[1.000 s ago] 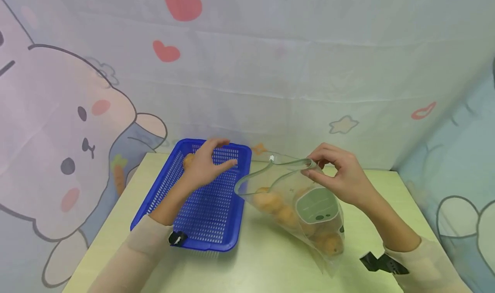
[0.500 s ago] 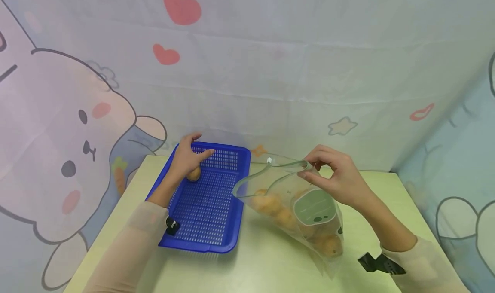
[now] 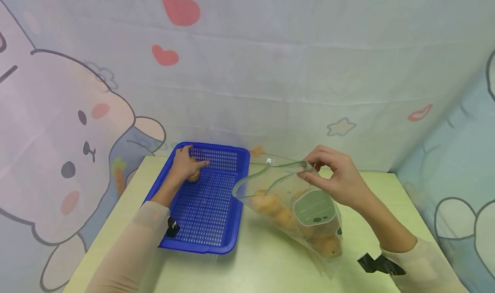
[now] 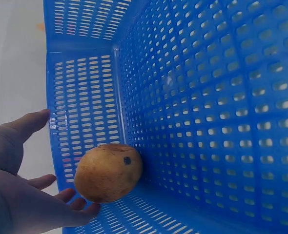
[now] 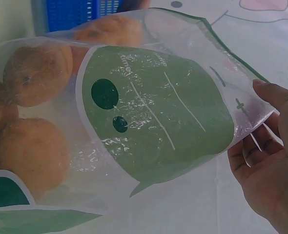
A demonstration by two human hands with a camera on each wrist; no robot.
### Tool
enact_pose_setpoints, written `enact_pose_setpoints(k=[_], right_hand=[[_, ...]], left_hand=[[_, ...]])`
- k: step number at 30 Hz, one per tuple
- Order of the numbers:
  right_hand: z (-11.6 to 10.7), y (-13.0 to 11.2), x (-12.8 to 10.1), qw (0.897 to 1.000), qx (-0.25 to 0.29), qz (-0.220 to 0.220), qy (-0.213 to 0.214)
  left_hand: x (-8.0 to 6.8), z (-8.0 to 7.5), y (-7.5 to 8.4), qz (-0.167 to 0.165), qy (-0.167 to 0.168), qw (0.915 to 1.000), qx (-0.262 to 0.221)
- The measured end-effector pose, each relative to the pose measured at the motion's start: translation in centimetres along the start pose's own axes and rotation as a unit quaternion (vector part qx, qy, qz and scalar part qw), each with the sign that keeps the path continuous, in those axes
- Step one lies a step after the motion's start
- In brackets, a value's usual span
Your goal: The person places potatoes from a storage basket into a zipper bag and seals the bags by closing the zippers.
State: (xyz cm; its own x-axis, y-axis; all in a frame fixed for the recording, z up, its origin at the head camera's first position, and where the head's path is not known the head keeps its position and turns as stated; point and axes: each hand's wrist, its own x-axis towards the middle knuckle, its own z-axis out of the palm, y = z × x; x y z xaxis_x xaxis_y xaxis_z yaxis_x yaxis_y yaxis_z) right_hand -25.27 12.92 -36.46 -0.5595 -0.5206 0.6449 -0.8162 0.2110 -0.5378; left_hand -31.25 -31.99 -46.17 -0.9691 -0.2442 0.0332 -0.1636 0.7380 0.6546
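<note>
In the head view my left hand (image 3: 183,166) reaches into the far left corner of a blue plastic basket (image 3: 230,237), over a single potato (image 3: 194,176). The left wrist view shows this yellow-brown potato (image 4: 109,174), with one dark spot, lying against the basket's perforated wall. My fingers are spread, fingertips right at its side and the thumb apart from it. My right hand (image 3: 337,178) pinches the rim of a clear zip bag (image 3: 315,207) printed with a green patch, keeping its mouth gaping toward the basket. Several potatoes (image 5: 36,151) lie inside the bag.
Basket and bag are side by side on a pale yellow-green table (image 3: 267,267). Behind them hangs a printed cloth backdrop (image 3: 270,69), close to the table's far edge. Another printed cloth (image 3: 464,164) borders the right side.
My left hand has moved left and down into the basket's far corner, onto the potato. The basket's near left end has shifted slightly right. My right hand and the bag have hardly moved.
</note>
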Motion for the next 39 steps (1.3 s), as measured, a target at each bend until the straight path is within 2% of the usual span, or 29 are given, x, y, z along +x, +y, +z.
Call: enact_pose_setpoints(k=[4,7,13,19,22,25,27,30,32,34,36,39], right_hand=[[0.1,-0.1,0.0,1.0,0.001,-0.004,0.004],[0.1,-0.3,-0.1,1.0,-0.003,-0.004,0.008],[0.0,-0.2,-0.3,1.0,-0.007,-0.002,0.006],[-0.1,-0.2,-0.3,1.0,-0.01,-0.003,0.005],[-0.1,-0.1,-0.3,1.0,-0.01,-0.004,0.005],[-0.1,-0.1,-0.2,1.0,-0.008,-0.006,0.003],[0.0,-0.1,-0.1,1.0,-0.006,-0.007,0.001],[0.1,-0.1,0.0,1.0,-0.005,-0.008,-0.001],[0.2,-0.1,0.1,1.0,-0.005,-0.007,-0.001],[0.3,-0.1,0.1,1.0,-0.004,-0.007,0.0],[0.4,-0.2,0.1,1.0,-0.004,-0.007,0.002],[0.6,-0.2,0.2,1.0,-0.001,-0.008,0.006]], left_hand=[[0.0,0.2,-0.2,-0.02,-0.028,0.9987,0.039],[-0.1,0.2,-0.3,-0.014,-0.04,0.9966,0.07],[-0.4,0.4,-0.6,0.022,-0.038,0.9906,0.129],[-0.5,0.7,-0.8,0.057,-0.018,0.9853,0.16],[-0.3,0.8,-0.6,0.068,-0.005,0.9857,0.154],[-0.3,0.7,-0.1,0.083,0.012,0.989,0.122],[-0.5,0.3,0.6,0.096,0.017,0.9912,0.09],[-1.4,-0.5,2.5,0.131,0.01,0.9904,0.043],[-2.3,-1.1,4.2,0.166,0.002,0.986,0.011],[-3.4,-1.6,6.0,0.21,-0.005,0.9773,-0.025],[-4.5,-2.1,7.8,0.261,-0.009,0.9634,-0.058],[-6.3,-2.7,10.2,0.34,-0.007,0.9351,-0.098]])
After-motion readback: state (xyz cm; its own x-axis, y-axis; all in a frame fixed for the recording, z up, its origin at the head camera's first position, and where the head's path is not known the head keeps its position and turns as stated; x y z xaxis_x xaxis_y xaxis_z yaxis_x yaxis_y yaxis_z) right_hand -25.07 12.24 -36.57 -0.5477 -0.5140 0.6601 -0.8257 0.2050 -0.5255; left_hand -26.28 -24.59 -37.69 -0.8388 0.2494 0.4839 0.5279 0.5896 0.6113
